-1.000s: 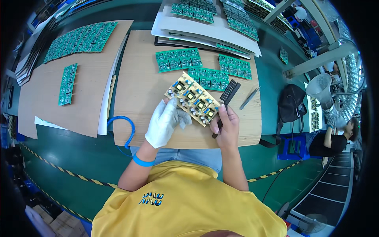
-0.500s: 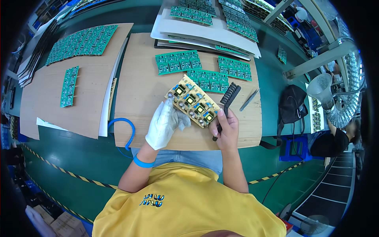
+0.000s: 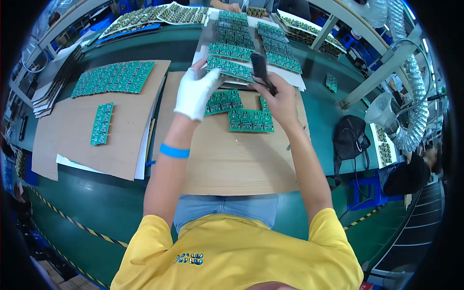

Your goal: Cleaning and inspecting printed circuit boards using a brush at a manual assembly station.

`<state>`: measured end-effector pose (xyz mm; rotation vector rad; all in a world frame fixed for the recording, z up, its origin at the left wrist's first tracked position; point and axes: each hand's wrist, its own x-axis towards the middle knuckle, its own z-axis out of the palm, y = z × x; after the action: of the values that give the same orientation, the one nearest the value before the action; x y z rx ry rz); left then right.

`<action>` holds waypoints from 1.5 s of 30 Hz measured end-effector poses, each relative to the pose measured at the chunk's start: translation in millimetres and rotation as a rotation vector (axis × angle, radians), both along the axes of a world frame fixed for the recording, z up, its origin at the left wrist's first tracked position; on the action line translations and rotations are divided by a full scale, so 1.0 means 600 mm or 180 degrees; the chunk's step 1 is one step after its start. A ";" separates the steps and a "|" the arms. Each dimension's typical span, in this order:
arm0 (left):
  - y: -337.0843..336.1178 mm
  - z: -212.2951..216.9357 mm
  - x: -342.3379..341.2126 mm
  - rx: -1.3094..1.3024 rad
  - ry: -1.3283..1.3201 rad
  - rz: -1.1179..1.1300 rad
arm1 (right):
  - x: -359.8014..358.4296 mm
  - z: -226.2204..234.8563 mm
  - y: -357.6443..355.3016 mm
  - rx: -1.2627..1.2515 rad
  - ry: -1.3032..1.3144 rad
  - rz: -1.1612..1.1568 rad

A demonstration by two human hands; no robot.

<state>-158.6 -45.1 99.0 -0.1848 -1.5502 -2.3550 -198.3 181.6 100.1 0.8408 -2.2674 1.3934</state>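
My left hand (image 3: 195, 94), in a white glove with a blue wrist band, grips the left end of a green circuit board panel (image 3: 229, 67). The panel has its green side up, at the near edge of the stacked sheets. In my bare right hand (image 3: 281, 99) is a black brush (image 3: 260, 67), bristle end pointing up and away. The right fingers are close to the panel's right end; whether they touch it I cannot tell. Nearer me on the cardboard lie a left panel (image 3: 223, 102), a middle panel (image 3: 251, 121) and one partly hidden by my right hand.
Rows of green panels (image 3: 234, 29) cover the far stack. More panels (image 3: 113, 77) and a single panel (image 3: 102, 123) lie on the left cardboard (image 3: 130, 145). At right are a black bag (image 3: 350, 137) and a clear funnel with a duct (image 3: 382, 108). A person's hand (image 3: 233, 7) shows at the far side.
Both hands have moved forward, away from my body, carrying the panel to the far stack. Its component side faced up before; now the green side does. The brush stays in my right hand.
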 end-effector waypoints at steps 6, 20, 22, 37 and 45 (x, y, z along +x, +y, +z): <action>-0.049 -0.056 -0.098 -0.1715 -0.0380 0.1116 | -0.075 -0.025 -0.031 0.0499 0.0590 0.0176; -0.035 -0.054 -0.095 -0.2746 -0.0318 0.1992 | -0.119 -0.029 -0.027 0.0533 0.0146 -0.0383; -0.041 -0.061 -0.078 -0.2875 -0.0076 0.2244 | -0.119 -0.032 -0.016 0.0446 0.0187 -0.0375; 0.138 -0.006 0.029 -0.3641 0.1260 0.0178 | -0.263 -0.003 0.170 0.1851 0.0262 -0.1639; 0.217 -0.044 -0.101 -0.4737 0.1154 0.0267 | -0.302 0.003 0.168 0.1364 -0.0576 -0.1146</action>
<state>-219.4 85.2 72.4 -0.7502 -2.5883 -0.5938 -379.3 282.4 101.6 0.3943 -2.7395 0.8677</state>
